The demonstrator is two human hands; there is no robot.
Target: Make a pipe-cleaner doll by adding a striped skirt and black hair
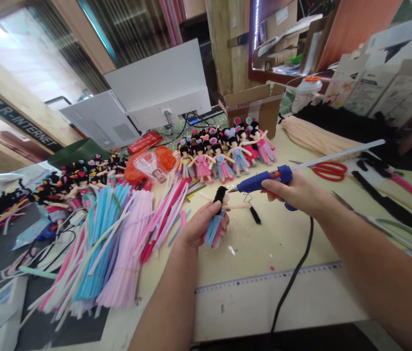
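Note:
My left hand (pixel 206 222) is closed around a small pipe-cleaner doll (pixel 214 230) with black hair, pale arms and a blue and pink skirt. In my right hand (pixel 295 192) is a blue glue gun (pixel 270 180), with a long white glue stick (pixel 341 155) jutting from its back. The gun's nozzle points left, close to the doll's head; whether it touches cannot be made out. A short black pipe-cleaner piece (pixel 254 214) lies on the table just right of the doll. The gun's black cord (pixel 293 278) runs down over the table's front edge.
Finished dolls (pixel 213 158) stand grouped before a cardboard box (pixel 257 105). Bundles of pink pipe cleaners (pixel 127 253) and blue pipe cleaners (pixel 98 243) lie at left. Red-handled scissors (pixel 328 170) and larger scissors (pixel 403 234) lie at right. A ruler (pixel 264 278) runs along the front.

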